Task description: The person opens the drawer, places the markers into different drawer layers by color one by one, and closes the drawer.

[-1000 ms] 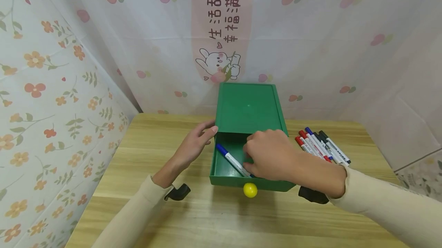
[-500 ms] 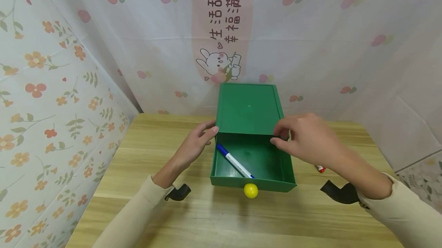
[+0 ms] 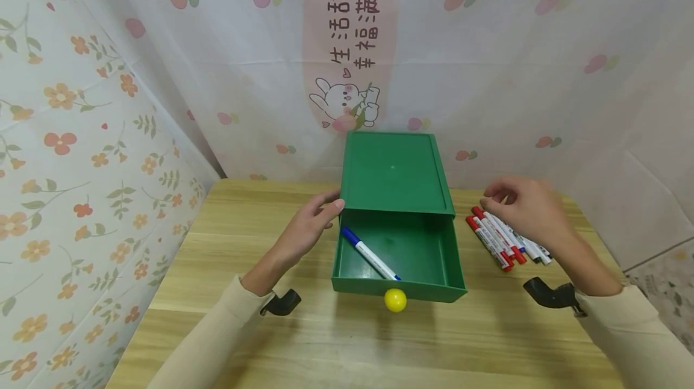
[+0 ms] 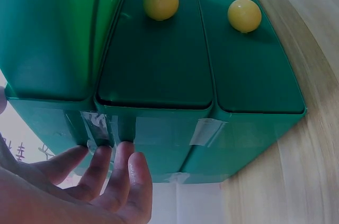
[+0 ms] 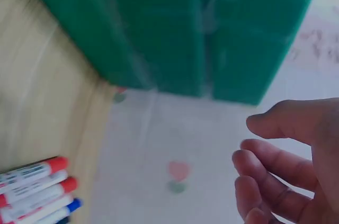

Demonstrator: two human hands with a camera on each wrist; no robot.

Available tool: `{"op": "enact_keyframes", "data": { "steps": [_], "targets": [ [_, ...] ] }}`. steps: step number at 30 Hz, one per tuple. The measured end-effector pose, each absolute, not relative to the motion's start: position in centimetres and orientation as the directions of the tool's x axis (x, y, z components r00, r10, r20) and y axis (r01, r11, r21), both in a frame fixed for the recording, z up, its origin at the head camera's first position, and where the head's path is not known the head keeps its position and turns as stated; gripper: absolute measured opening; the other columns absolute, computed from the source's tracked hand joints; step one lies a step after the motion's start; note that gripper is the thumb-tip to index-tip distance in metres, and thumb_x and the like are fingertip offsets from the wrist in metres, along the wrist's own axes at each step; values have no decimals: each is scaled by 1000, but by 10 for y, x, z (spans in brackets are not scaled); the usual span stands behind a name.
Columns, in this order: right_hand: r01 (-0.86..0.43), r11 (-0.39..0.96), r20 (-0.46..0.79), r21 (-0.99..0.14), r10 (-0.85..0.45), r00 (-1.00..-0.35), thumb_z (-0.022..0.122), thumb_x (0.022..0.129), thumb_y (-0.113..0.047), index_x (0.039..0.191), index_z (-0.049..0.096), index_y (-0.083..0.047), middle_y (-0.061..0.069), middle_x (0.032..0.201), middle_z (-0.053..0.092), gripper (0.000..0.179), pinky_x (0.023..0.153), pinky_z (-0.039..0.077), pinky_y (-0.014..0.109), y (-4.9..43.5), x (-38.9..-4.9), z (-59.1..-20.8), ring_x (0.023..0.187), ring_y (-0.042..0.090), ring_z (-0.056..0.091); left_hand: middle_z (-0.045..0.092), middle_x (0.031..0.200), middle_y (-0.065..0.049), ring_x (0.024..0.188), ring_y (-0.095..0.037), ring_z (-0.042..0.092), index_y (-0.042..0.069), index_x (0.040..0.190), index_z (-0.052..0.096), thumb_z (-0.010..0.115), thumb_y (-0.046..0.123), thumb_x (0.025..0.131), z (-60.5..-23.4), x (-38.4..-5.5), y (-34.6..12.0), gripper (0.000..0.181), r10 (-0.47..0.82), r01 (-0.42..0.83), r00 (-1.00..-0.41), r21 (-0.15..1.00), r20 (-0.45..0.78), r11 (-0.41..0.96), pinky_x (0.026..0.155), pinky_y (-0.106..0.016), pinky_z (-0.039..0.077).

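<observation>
A green drawer box (image 3: 398,172) stands on the table, its top drawer (image 3: 417,250) pulled out. Inside that drawer one blue-capped marker (image 3: 374,259) lies slantwise. My left hand (image 3: 303,226) rests against the box's left side, fingers (image 4: 122,176) extended along the taped wall. Over the pile of markers (image 3: 493,241) to the right of the box, my right hand (image 3: 531,208) hovers with loosely bent fingers and nothing between them. In the right wrist view, thumb and fingertips are apart, and red- and blue-capped markers (image 5: 37,192) lie at lower left.
Two lower drawers (image 4: 159,60) sit pushed in, each with a yellow knob (image 4: 244,15). The top drawer's yellow knob (image 3: 395,300) juts toward the front. A patterned curtain (image 3: 260,76) hangs behind the wooden table (image 3: 244,329), with a floral cloth (image 3: 81,196) at left.
My right hand has moved from inside the drawer, out past the box's right edge, to above the markers. The left hand and the marker in the drawer stay put.
</observation>
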State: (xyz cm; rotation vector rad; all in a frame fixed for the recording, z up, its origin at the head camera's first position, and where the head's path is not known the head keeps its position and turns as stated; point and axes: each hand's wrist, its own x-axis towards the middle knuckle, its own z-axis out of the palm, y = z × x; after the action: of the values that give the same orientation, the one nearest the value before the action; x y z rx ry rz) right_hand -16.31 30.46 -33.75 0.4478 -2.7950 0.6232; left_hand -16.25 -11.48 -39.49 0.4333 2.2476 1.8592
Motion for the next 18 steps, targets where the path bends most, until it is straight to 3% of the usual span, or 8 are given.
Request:
{"op": "enact_keyframes", "data": {
  "steps": [12,18],
  "targets": [
    [-126,878,201,-461,-35,-979,77,102,-23,105,80,3,11,89,76,26,61,49,34,355,-177,-401,79,29,68,48,167,-18,149,-40,52,2,166,45,53,38,117,-398,-164,-115,61,341,107,-939,981,46,162,119,-61,46],
    [-53,878,159,-476,27,-987,77,102,-21,105,80,4,17,93,78,25,62,48,34,377,-180,-431,79,30,69,48,167,-17,149,-40,52,3,166,45,53,39,117,-398,-164,-116,61,344,110,-938,981,49,161,119,-62,46]
  ]
}}
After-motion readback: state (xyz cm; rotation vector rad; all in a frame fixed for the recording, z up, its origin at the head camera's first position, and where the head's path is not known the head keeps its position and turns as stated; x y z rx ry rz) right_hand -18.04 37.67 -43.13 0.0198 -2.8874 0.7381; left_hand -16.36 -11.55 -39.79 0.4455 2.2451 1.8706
